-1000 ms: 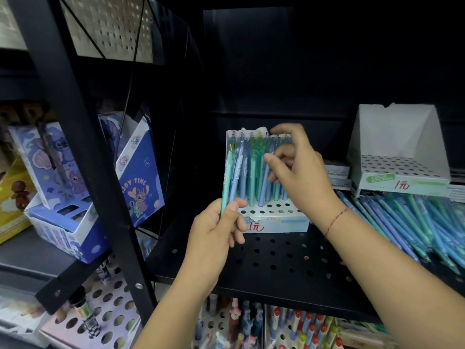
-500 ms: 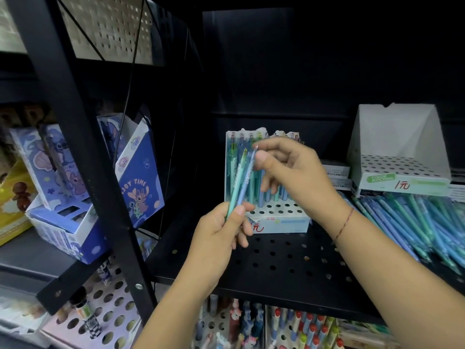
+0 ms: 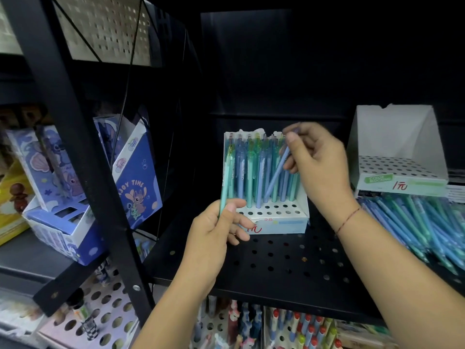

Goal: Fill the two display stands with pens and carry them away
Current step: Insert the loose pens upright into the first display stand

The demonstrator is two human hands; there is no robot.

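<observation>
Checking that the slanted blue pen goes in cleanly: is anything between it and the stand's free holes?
Nothing visible. The right hand's blue pen slants down toward the stand, whose front holes lie bare. The left hand, gripping a teal pen, sits at the stand's front left corner.

I have one view only, the head camera: wide-angle, facing forward and down, close up on the display stand (image 3: 286,224) on the black shelf (image 3: 276,263).
</observation>
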